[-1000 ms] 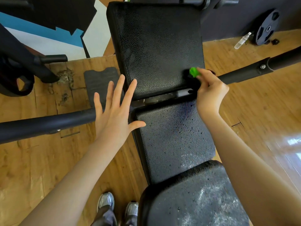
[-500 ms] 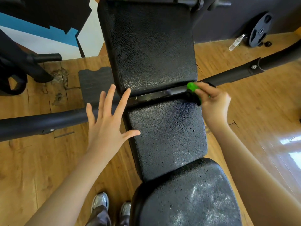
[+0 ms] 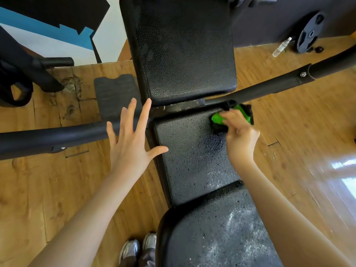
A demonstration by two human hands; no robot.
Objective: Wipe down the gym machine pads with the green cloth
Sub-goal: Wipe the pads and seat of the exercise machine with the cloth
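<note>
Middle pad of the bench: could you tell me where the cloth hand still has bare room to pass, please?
On the middle pad, the left and centre stretch is bare, bordered by the left hand's thumb and the lower pad. The top right corner is crowded: the right hand grips the green cloth there, against the metal gap below the upper pad.

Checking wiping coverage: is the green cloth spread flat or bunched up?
Bunched: the green cloth is a crumpled wad gripped by the right hand on the middle black textured pad.

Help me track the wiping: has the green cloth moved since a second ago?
Yes. The green cloth came down off the upper pad, over the gap, onto the middle pad.
</note>
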